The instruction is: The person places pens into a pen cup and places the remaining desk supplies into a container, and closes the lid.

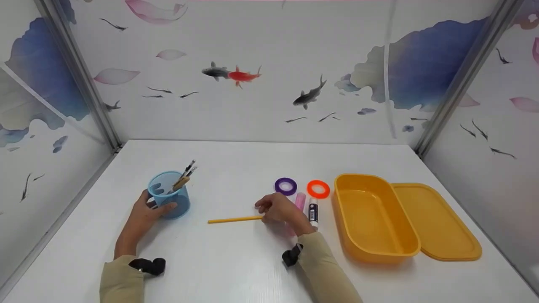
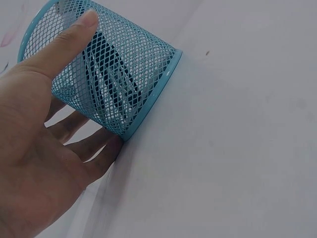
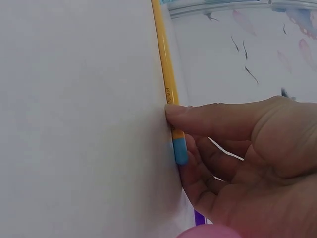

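Note:
A light blue mesh pen cup (image 1: 182,205) stands at the left with several brushes (image 1: 185,176) leaning out of its top. My left hand (image 1: 145,213) grips it from the left, thumb across the near side and fingers around the far side, as the left wrist view also shows. Near the middle of the table, my right hand (image 1: 281,208) pinches a slim yellow pencil (image 1: 233,219) close to its blue end (image 3: 181,150). The pencil lies nearly level, pointing left toward the cup. In the right wrist view the thumb presses on its printed part.
Beyond my right hand are a purple tape ring (image 1: 276,187) and an orange tape ring (image 1: 309,189). A pink tube (image 1: 300,200) and a black-and-white glue stick (image 1: 313,212) lie beside my wrist. Farther right stands a yellow box (image 1: 339,210), its lid (image 1: 446,223) flat beside it.

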### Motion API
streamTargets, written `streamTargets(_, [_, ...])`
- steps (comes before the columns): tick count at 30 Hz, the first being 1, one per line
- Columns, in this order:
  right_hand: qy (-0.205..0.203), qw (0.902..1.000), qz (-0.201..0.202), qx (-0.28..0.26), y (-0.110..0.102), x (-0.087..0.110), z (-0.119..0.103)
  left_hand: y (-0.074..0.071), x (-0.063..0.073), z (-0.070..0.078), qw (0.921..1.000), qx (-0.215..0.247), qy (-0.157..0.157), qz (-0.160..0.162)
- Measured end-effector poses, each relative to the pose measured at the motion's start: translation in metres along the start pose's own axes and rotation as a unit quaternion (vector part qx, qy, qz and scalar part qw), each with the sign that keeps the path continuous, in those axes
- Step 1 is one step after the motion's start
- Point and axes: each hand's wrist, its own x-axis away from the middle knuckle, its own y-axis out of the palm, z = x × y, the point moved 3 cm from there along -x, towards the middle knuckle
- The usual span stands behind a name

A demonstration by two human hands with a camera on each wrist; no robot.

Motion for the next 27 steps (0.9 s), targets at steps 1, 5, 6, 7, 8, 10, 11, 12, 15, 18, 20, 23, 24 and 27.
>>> streamTargets(1, [-0.004, 1.0000, -0.002, -0.002, 0.000, 0.000, 0.000, 0.000, 0.000, 0.000, 1.0000, 0.000, 0.000, 0.000])
streamTargets(5, [-0.010, 0.9998, -0.014, -0.005, -0.001, 0.000, 0.001, 0.000, -0.001, 0.000, 1.0000, -0.001, 0.001, 0.000])
streamTargets(6, [-0.012, 0.9998, -0.017, -0.002, -0.001, 0.000, 0.000, 0.000, -0.001, 0.000, 1.0000, -0.001, 0.000, -0.001])
streamTargets(7, [-0.013, 0.9997, -0.020, 0.003, -0.001, 0.000, 0.000, 0.000, -0.001, 0.000, 1.0000, -0.001, -0.001, -0.001])
streamTargets(8, [-0.015, 0.9996, -0.025, 0.007, -0.001, 0.000, 0.000, 0.000, -0.001, 0.000, 1.0000, -0.002, -0.002, -0.002])
streamTargets(10, [-0.028, 0.9989, -0.033, 0.018, -0.001, 0.000, -0.002, 0.001, -0.001, 0.000, 1.0000, -0.003, -0.005, -0.003])
streamTargets(11, [-0.034, 0.9985, -0.037, 0.023, -0.002, 0.001, -0.003, 0.001, -0.002, 0.000, 1.0000, -0.002, -0.007, -0.003])
streamTargets(12, [-0.042, 0.9979, -0.041, 0.028, -0.002, 0.000, -0.004, 0.001, -0.002, 0.000, 1.0000, 0.000, -0.007, -0.004])
streamTargets(15, [-0.060, 0.9966, -0.046, 0.031, -0.005, 0.000, -0.008, 0.001, -0.001, 0.000, 1.0000, 0.004, -0.006, -0.003])
streamTargets(18, [-0.066, 0.9968, -0.042, 0.015, -0.007, 0.000, -0.012, 0.001, -0.001, 0.001, 1.0000, 0.005, -0.007, -0.001])
streamTargets(20, [-0.062, 0.9974, -0.036, -0.009, -0.009, 0.000, -0.015, 0.001, -0.001, 0.001, 1.0000, 0.006, -0.007, 0.000])
streamTargets(23, [-0.066, 0.9963, -0.018, -0.052, -0.010, 0.001, -0.020, 0.001, -0.001, 0.000, 1.0000, 0.003, -0.007, 0.002])
streamTargets(24, [-0.070, 0.9951, -0.009, -0.069, -0.010, 0.001, -0.022, 0.001, -0.001, 0.000, 1.0000, 0.005, -0.007, 0.001])
streamTargets(27, [-0.089, 0.9882, 0.030, -0.121, -0.010, 0.002, -0.028, 0.001, -0.001, -0.001, 1.0000, 0.008, -0.006, 0.000])
